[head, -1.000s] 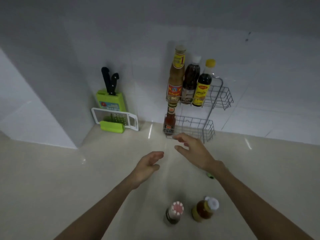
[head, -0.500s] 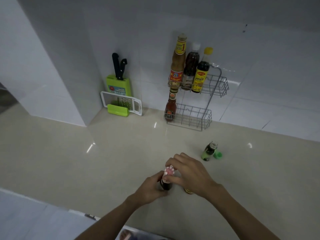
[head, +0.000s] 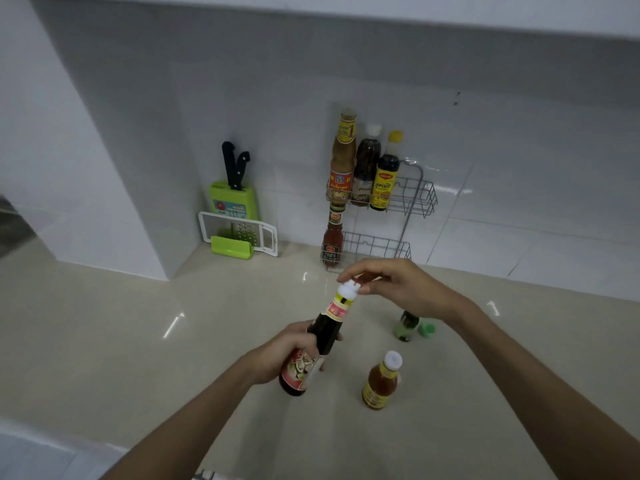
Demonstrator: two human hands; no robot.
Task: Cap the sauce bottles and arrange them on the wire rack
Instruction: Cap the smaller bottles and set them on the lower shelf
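A dark sauce bottle (head: 320, 336) is held tilted above the glossy beige bench (head: 104, 341) by the left hand (head: 289, 351), which is wrapped around its body, while its white cap (head: 349, 290) is pinched by the fingertips of the right hand (head: 398, 289). An orange sauce bottle (head: 381, 382) and a small green bottle (head: 407, 326) with a loose green cap (head: 426, 330) beside it are seen standing on the bench. Against the white tiled wall (head: 519, 168), a wire rack (head: 408, 202) is placed with three bottles on the upper shelf and one red bottle (head: 332, 242) on the lower shelf.
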